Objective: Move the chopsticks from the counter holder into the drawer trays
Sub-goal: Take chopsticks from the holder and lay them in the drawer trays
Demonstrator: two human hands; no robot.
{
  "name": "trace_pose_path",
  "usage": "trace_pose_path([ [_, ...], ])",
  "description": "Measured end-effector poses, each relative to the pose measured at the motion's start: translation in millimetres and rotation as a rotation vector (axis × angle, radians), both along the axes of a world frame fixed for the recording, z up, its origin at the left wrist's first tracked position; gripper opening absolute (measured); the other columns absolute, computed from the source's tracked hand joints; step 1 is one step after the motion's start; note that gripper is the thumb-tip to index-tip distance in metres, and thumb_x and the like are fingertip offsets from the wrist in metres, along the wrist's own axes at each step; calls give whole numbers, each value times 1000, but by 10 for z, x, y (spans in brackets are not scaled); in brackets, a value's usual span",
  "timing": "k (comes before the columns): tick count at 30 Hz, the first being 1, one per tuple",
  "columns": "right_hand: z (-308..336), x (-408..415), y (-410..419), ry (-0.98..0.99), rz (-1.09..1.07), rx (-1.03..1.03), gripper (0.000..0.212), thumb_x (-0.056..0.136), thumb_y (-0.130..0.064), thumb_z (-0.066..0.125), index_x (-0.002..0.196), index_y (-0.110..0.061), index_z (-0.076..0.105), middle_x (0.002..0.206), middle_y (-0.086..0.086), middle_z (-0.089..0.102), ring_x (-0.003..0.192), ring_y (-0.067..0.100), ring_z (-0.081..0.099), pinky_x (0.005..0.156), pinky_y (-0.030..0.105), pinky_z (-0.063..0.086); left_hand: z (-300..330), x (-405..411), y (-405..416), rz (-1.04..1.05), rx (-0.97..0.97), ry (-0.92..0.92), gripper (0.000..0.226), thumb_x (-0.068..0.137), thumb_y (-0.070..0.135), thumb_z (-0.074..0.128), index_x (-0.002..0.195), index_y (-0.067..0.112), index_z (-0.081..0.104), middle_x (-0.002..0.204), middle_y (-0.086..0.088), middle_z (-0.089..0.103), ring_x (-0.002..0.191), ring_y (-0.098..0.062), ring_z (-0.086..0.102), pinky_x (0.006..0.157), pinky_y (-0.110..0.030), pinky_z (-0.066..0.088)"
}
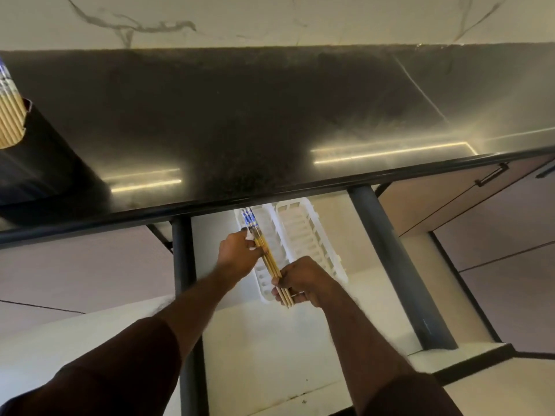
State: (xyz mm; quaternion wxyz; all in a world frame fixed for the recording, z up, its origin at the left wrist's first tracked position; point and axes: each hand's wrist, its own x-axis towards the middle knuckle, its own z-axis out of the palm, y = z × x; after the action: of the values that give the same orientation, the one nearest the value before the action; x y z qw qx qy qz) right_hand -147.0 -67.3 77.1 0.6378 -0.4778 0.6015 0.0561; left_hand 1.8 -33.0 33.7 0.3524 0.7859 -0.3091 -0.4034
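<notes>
A small bundle of wooden chopsticks (pixel 268 256) with blue-and-white patterned tops lies along the left white tray (pixel 264 288) in the open drawer. My left hand (pixel 238 253) pinches the bundle near its upper part. My right hand (pixel 303 282) grips its lower, plain wooden ends. A second white tray (pixel 303 232) lies beside it on the right and looks empty. At the far left of the black counter stands a dark holder (pixel 45 163) with several more chopsticks (pixel 9 115) sticking out.
The black counter (pixel 270 121) overhangs the drawer's back end and hides the trays' far ends. Dark drawer sides (pixel 399 265) run left and right of the trays. Closed cabinet fronts with a dark handle (pixel 492 175) lie to the right.
</notes>
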Motion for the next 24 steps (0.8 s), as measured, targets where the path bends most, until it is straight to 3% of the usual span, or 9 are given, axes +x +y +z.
trace_pose_path([
  [3,-169,215,-141,55,-41,-28,11,89,3,63,95,12,66,78,21,67,56,24,64,60,36,59,-156,83,-64,-162,58,-341,48,88,34,67,130,15,52,125,-6,64,118,-29,57,102,-45,45],
  [5,-306,332,-191,75,-68,-20,17,89,1,65,102,13,65,81,21,67,57,23,64,60,36,60,-254,137,-81,-303,96,-485,56,94,38,58,141,14,41,139,-7,55,139,-32,37,118,-51,16],
  [7,-428,414,-199,88,-77,27,23,90,-2,64,110,10,61,79,18,65,57,21,62,58,33,60,-326,182,-74,-468,105,-621,65,98,43,48,151,16,22,156,-6,32,150,-29,6,111,-49,-15],
  [10,-646,486,-157,125,-95,14,26,88,-6,68,110,1,56,74,11,64,52,16,62,40,25,52,-425,217,-56,-649,124,-779,70,99,49,37,154,17,8,162,-4,8,146,-26,-18,103,-51,-30],
  [11,-722,492,-143,161,-92,-50,26,85,-9,72,105,-2,57,76,9,64,54,16,64,42,26,54,-452,206,-58,-702,149,-821,72,98,51,36,154,16,6,163,-4,3,144,-26,-22,101,-53,-32],
  [13,-848,522,-96,252,-16,-178,29,82,-20,74,103,-7,58,89,9,67,77,22,69,68,34,61,-492,193,-49,-799,194,-923,73,98,55,32,154,15,7,163,-5,-1,143,-27,-25,98,-55,-36],
  [15,-905,531,-51,295,44,-228,34,83,-28,71,108,-8,59,103,10,67,97,26,66,88,40,57,-526,183,-54,-864,209,-1005,69,98,56,27,153,16,17,163,-7,1,145,-29,-22,96,-56,-37],
  [19,-938,533,-37,338,88,-278,32,86,-28,67,110,-8,64,109,11,69,103,29,65,90,41,56,-561,147,-68,-975,215,-1089,64,98,57,25,147,17,36,162,-7,10,147,-33,-16,108,-62,-23],
  [24,-934,535,8,427,155,-387,25,88,-22,61,110,-11,66,111,9,70,104,28,65,83,32,51,-461,131,-86,-1086,236,-1093,59,99,52,28,145,17,39,159,-6,27,148,-35,-8,112,-63,-12],
])
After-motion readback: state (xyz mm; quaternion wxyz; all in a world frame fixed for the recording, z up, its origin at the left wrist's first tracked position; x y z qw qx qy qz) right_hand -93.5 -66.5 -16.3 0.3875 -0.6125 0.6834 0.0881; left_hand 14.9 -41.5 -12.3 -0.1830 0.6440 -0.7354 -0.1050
